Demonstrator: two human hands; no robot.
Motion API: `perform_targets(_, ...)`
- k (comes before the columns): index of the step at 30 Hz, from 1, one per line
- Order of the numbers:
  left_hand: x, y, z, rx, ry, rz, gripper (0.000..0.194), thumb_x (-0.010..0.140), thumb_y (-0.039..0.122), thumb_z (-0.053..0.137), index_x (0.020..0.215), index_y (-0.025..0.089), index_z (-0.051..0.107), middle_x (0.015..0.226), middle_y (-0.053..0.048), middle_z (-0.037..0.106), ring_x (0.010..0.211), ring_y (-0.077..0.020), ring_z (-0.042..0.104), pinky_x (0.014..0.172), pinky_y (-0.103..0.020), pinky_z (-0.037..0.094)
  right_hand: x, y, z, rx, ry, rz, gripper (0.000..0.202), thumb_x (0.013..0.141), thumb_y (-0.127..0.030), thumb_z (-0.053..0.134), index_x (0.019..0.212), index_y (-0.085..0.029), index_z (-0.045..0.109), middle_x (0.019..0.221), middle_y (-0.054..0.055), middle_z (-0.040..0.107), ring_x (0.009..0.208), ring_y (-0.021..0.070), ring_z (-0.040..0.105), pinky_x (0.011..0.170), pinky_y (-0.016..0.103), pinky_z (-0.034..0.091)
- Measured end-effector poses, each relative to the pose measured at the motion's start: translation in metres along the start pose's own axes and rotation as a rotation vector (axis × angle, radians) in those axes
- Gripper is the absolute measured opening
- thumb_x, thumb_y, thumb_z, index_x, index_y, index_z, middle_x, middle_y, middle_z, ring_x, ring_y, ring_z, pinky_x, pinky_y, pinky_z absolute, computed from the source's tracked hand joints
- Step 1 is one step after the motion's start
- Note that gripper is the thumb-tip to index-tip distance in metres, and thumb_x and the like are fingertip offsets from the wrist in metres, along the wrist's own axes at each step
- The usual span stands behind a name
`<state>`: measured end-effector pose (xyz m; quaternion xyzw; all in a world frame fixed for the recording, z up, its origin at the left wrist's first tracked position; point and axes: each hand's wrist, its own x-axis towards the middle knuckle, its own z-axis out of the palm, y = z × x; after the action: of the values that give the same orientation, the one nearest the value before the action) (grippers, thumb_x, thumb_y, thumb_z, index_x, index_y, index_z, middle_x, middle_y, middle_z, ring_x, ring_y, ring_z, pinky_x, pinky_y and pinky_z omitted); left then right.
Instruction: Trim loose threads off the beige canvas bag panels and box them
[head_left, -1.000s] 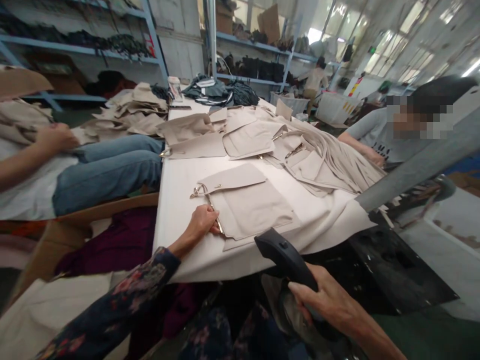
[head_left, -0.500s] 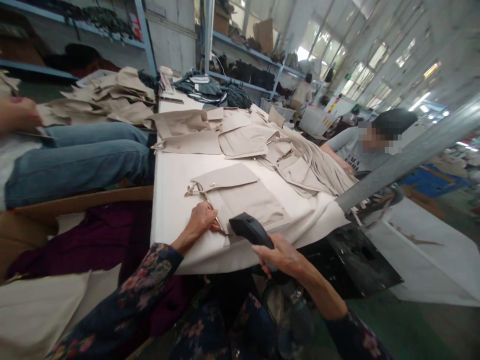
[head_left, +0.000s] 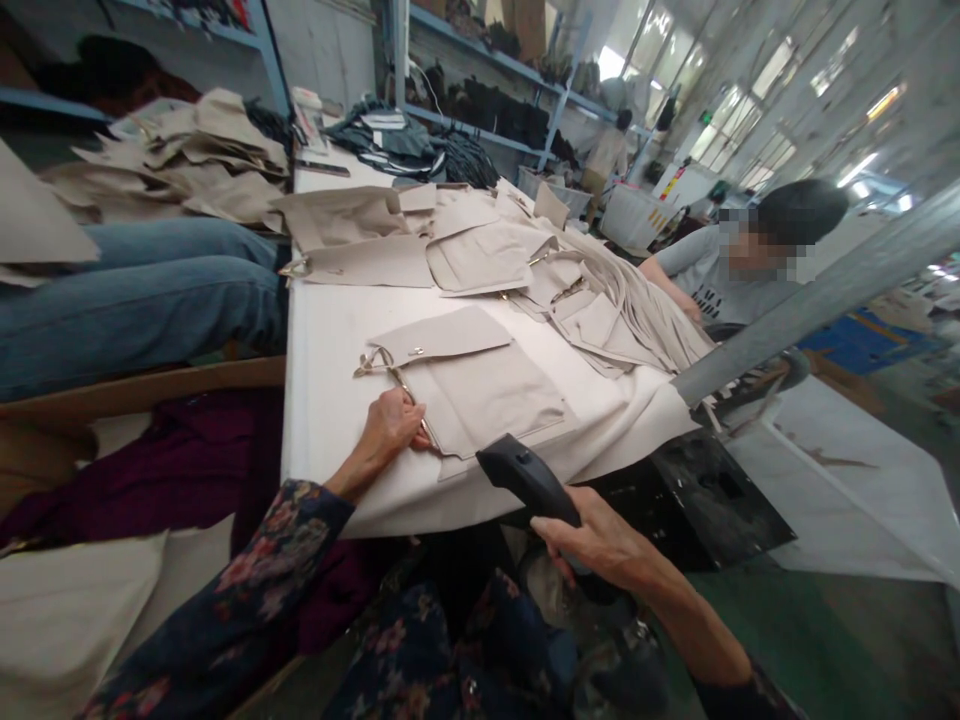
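My left hand (head_left: pixel 391 420) is closed at the left edge of a beige fabric piece (head_left: pixel 491 385), its fingers pinching the metal zipper (head_left: pixel 395 374) that runs along that edge. The piece lies flat on the white table, its top part folded over and a small metal fitting (head_left: pixel 415 351) on the fold. Past the fold's left end, the zipper's end curls loosely. My right hand (head_left: pixel 592 535) grips a black pistol-shaped handheld device (head_left: pixel 525 472) by its handle. Its blunt nose is just off the fabric's lower right edge, pointing up and left. Exactly what kind of device it is, I cannot tell.
More beige pieces (head_left: pixel 480 255) and long strips (head_left: pixel 645 300) are heaped across the table's (head_left: pixel 322 400) far side. A metal pole (head_left: pixel 795 300) slants along the right. A seated person's jeans (head_left: pixel 150 290) are at left, above a carton of purple cloth (head_left: pixel 195 460). Another person (head_left: pixel 690 275) works at right.
My right hand has drawn the black device a little right and down, away from the beige piece. My left hand keeps its pinch on the zipper edge. The view has shifted slightly.
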<state>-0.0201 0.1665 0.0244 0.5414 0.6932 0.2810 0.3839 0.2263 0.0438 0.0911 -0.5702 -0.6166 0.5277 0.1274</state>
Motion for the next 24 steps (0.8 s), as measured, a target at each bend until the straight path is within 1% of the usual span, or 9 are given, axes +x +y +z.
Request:
perform_targets(3, 0.003, -0.003, 0.002, 0.067, 0.032, 0.022, 0.009, 0.073, 0.022, 0.050, 0.065, 0.017, 0.051, 0.043, 0.001, 0.059, 0.052, -0.0183, 0.063, 0.052, -0.022, 0.044, 0.016, -0.005, 0.010, -0.018, -0.051, -0.035, 0.022, 0.082, -0.035, 0.051, 0.072, -0.016, 0.050, 0.049, -0.004, 0.052, 0.040, 0.0086, 0.049, 0.039, 0.017, 0.038)
perform_targets(6, 0.005, -0.007, 0.002, 0.136, 0.046, 0.061, 0.011, 0.071, 0.023, 0.052, 0.062, 0.017, 0.051, 0.047, -0.001, 0.060, 0.055, -0.0186, 0.063, 0.052, -0.023, 0.043, 0.032, -0.016, 0.010, 0.007, -0.078, -0.069, 0.024, 0.083, -0.036, 0.051, 0.071, -0.016, 0.048, 0.049, -0.004, 0.052, 0.040, 0.0086, 0.050, 0.039, 0.017, 0.039)
perform_targets(10, 0.008, -0.009, -0.011, 0.198, 0.014, 0.135, 0.016, 0.073, 0.026, 0.050, 0.062, 0.017, 0.055, 0.050, -0.002, 0.061, 0.051, -0.0171, 0.060, 0.051, -0.023, 0.041, 0.043, -0.029, -0.001, 0.057, -0.012, -0.146, 0.024, 0.084, -0.038, 0.049, 0.074, -0.016, 0.048, 0.050, -0.004, 0.051, 0.040, 0.0083, 0.050, 0.040, 0.017, 0.041)
perform_targets(12, 0.017, -0.009, -0.020, 0.288, 0.143, 0.196, 0.018, 0.077, 0.030, 0.048, 0.078, 0.017, 0.060, 0.062, -0.004, 0.064, 0.061, -0.0194, 0.061, 0.056, -0.026, 0.042, 0.047, -0.031, -0.007, 0.055, 0.002, -0.175, 0.025, 0.084, -0.038, 0.049, 0.073, -0.016, 0.049, 0.050, -0.004, 0.052, 0.040, 0.0083, 0.050, 0.041, 0.017, 0.042)
perform_targets(14, 0.030, -0.009, -0.027, 0.425, 0.304, 0.309, 0.027, 0.078, 0.031, 0.049, 0.097, 0.018, 0.060, 0.085, -0.008, 0.065, 0.078, -0.0232, 0.060, 0.063, -0.029, 0.043, 0.052, -0.030, -0.011, 0.052, -0.011, -0.180, 0.026, 0.084, -0.039, 0.049, 0.073, -0.016, 0.049, 0.049, -0.004, 0.051, 0.040, 0.0084, 0.050, 0.041, 0.018, 0.042)
perform_targets(15, 0.038, -0.009, -0.029, 0.472, 0.342, 0.378, 0.028, 0.077, 0.030, 0.049, 0.101, 0.019, 0.060, 0.094, -0.010, 0.063, 0.085, -0.0248, 0.058, 0.067, -0.031, 0.042, 0.055, -0.029, -0.011, 0.058, -0.022, -0.171, 0.026, 0.084, -0.039, 0.049, 0.073, -0.016, 0.049, 0.049, -0.004, 0.052, 0.040, 0.0084, 0.050, 0.041, 0.018, 0.042)
perform_targets(17, 0.055, -0.010, -0.030, 0.463, 0.299, 0.495, 0.024, 0.078, 0.026, 0.047, 0.094, 0.018, 0.064, 0.101, -0.011, 0.060, 0.089, -0.0252, 0.055, 0.070, -0.032, 0.041, 0.062, -0.028, -0.011, 0.077, -0.041, -0.140, 0.026, 0.084, -0.040, 0.049, 0.074, -0.016, 0.049, 0.050, -0.004, 0.052, 0.040, 0.0086, 0.050, 0.039, 0.018, 0.042)
perform_targets(20, 0.071, -0.010, -0.031, 0.348, 0.178, 0.582, 0.026, 0.081, 0.023, 0.042, 0.071, 0.017, 0.066, 0.085, -0.008, 0.061, 0.074, -0.0199, 0.055, 0.068, -0.030, 0.040, 0.071, -0.029, -0.011, 0.103, -0.056, -0.119, 0.027, 0.084, -0.041, 0.049, 0.074, -0.016, 0.049, 0.051, -0.003, 0.052, 0.040, 0.0087, 0.050, 0.039, 0.018, 0.042)
perform_targets(24, 0.069, -0.007, -0.037, 0.234, 0.091, 0.635, 0.030, 0.081, 0.027, 0.044, 0.057, 0.017, 0.058, 0.065, -0.002, 0.054, 0.059, -0.0133, 0.051, 0.058, -0.025, 0.039, 0.077, -0.039, -0.012, 0.115, -0.049, -0.160, 0.025, 0.083, -0.038, 0.050, 0.072, -0.015, 0.050, 0.051, -0.003, 0.052, 0.042, 0.0086, 0.050, 0.041, 0.019, 0.043)
